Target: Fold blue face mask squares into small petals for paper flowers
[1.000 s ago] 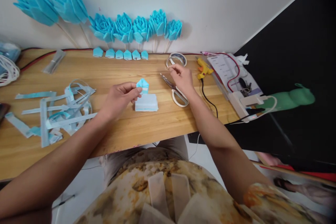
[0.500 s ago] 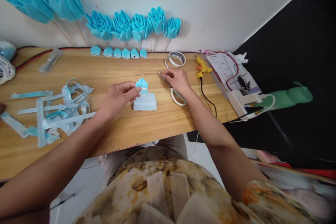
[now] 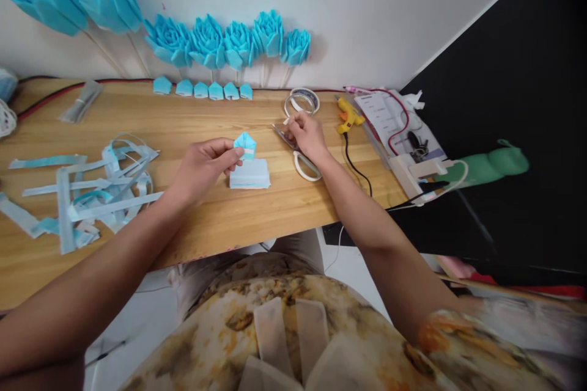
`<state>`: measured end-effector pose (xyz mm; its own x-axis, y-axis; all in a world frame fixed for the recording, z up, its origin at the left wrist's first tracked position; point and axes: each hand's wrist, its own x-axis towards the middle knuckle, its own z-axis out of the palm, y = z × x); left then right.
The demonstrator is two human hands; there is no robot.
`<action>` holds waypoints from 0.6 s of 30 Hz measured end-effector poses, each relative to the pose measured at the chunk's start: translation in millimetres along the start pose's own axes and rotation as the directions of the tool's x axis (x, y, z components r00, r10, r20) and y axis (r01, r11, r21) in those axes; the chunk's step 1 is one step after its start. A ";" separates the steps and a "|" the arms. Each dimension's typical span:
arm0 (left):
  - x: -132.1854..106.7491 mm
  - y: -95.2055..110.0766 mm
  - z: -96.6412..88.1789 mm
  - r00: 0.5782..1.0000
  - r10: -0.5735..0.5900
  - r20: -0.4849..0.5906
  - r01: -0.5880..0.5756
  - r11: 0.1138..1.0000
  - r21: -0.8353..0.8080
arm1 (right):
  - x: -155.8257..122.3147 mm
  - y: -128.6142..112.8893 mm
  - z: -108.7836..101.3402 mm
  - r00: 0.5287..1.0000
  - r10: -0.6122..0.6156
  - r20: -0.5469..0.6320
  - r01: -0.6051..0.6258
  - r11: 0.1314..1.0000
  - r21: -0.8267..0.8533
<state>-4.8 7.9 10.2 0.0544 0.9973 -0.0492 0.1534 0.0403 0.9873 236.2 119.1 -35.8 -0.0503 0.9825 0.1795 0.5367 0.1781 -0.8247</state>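
Note:
My left hand (image 3: 202, 165) pinches a small folded light-blue piece (image 3: 245, 145) and holds it just above a stack of pale blue sheets (image 3: 250, 174) on the wooden table (image 3: 192, 226). My right hand (image 3: 306, 133) rests on the scissors (image 3: 298, 153), fingers curled at the blades; a small white bit shows at its fingertips, too small to name. The white scissor handles lie toward me. A tape roll (image 3: 302, 99) sits just beyond the right hand.
Blue folded flowers (image 3: 224, 43) lean on the wall, with a row of small folded pieces (image 3: 202, 88) below. Cut strips (image 3: 92, 186) pile at left. A yellow glue gun (image 3: 346, 115), its cord and a power strip (image 3: 422, 168) lie at right.
My right hand came down from near the tape roll onto the scissor blades. The left hand kept holding the folded piece in place. The view shifted slightly.

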 end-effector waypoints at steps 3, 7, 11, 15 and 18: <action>-2.4 -0.2 1.7 0.998 0.031 0.047 -0.034 0.997 0.072 | 2.6 -5.2 -7.4 0.996 0.008 -0.087 -0.005 1.000 0.027; -15.2 8.8 11.9 0.959 0.154 0.238 -0.203 0.959 0.199 | -0.6 -4.3 -36.2 0.995 -0.086 -0.046 0.078 0.985 -0.153; -31.1 24.5 32.2 0.792 0.255 0.555 -0.454 0.854 0.255 | -15.2 4.3 -56.5 0.996 -0.086 0.003 0.079 0.892 -0.446; -24.3 23.5 66.3 0.679 0.330 0.656 -0.627 0.726 0.283 | -24.9 7.4 -49.1 0.998 -0.064 -0.010 0.042 0.758 -0.651; -4.9 11.7 95.8 0.666 0.378 0.643 -0.685 0.651 0.326 | -25.1 6.7 -40.9 0.998 -0.062 0.008 0.050 0.712 -0.701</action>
<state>91.2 -2.3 7.5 0.7286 0.6400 0.2440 0.3846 -0.6770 0.6275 275.5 93.4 -23.8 -0.0906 0.9699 0.2260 0.9696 0.1376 -0.2021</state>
